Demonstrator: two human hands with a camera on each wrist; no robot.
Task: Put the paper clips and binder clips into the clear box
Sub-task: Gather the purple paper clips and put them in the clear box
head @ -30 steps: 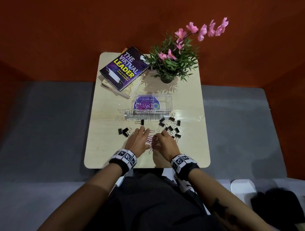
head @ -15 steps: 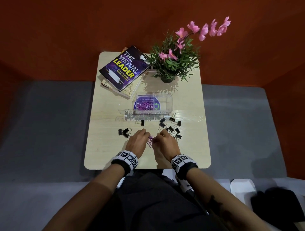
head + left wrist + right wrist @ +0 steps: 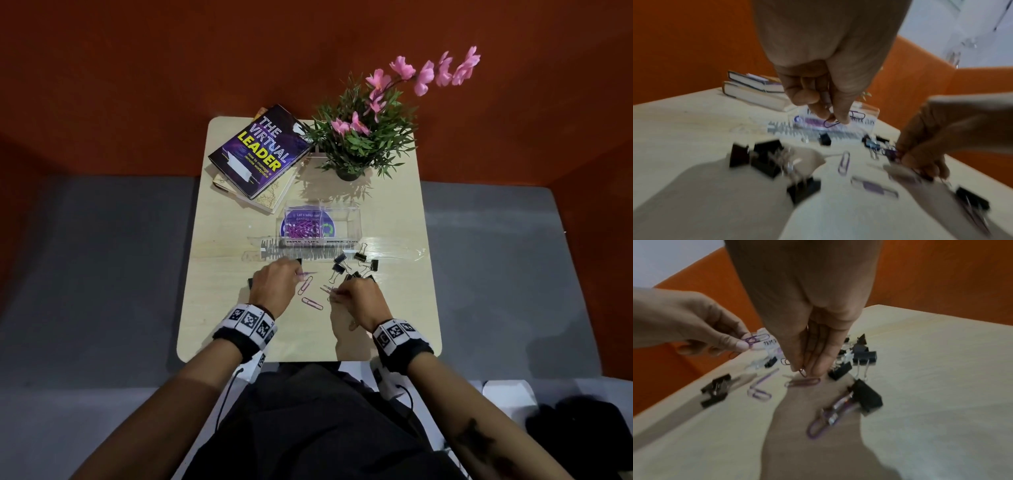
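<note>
Purple paper clips (image 3: pixel 831 123) sit pinched in my left grip (image 3: pixel 274 282), lifted off the tabletop (image 3: pixel 219 274), just short of the clear box (image 3: pixel 320 222). My right grip (image 3: pixel 359 298) pinches another purple clip (image 3: pixel 802 372) against the wood. Loose clips (image 3: pixel 306 284) lie in the open stretch between both grips; black binder clips (image 3: pixel 356 263) crowd beyond the right one.

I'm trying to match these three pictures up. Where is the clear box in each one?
Head: the clear box sits mid-table, beyond both hands.
Left wrist: centre, behind the left hand fingertips.
Right wrist: only a blurred clear edge at centre left; cannot confirm.
Shared landmark: the held purple paper clip.
</note>
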